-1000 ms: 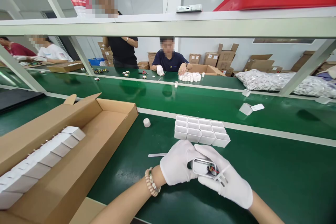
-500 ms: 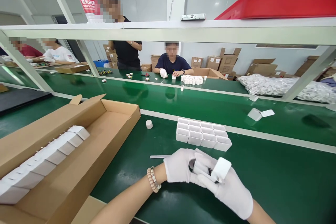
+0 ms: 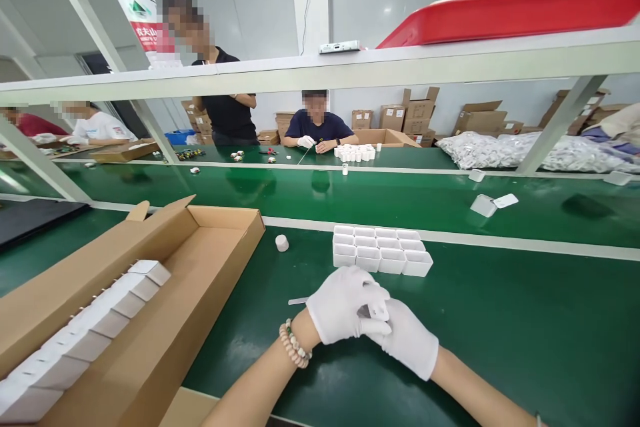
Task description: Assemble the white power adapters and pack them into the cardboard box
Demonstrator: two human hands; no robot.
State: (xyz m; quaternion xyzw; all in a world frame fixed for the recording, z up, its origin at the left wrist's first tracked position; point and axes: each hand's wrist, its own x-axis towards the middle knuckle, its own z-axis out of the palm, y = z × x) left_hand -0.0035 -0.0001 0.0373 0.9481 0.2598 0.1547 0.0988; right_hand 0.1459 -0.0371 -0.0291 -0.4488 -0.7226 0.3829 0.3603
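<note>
Both my hands wear white gloves and are pressed together over the green table near its front. My left hand (image 3: 345, 305) lies on top, fingers curled over a small white charger casing (image 3: 379, 311) that barely shows between the gloves. Underneath, my right hand (image 3: 407, 341) closes around the same piece. A bead bracelet (image 3: 294, 345) sits on my left wrist. Just beyond the hands stands a block of several open white casings (image 3: 380, 251) in two rows.
A long open cardboard box (image 3: 165, 293) at the left holds a row of white chargers (image 3: 85, 333). A small white cap (image 3: 282, 243) and a thin strip (image 3: 299, 301) lie on the green table. Other people work across the belt; loose white parts (image 3: 484, 205) lie at the right.
The casing with its wires and prongs was in plain sight between my hands; now both hands have closed over it and shifted slightly left, hiding nearly all of it.
</note>
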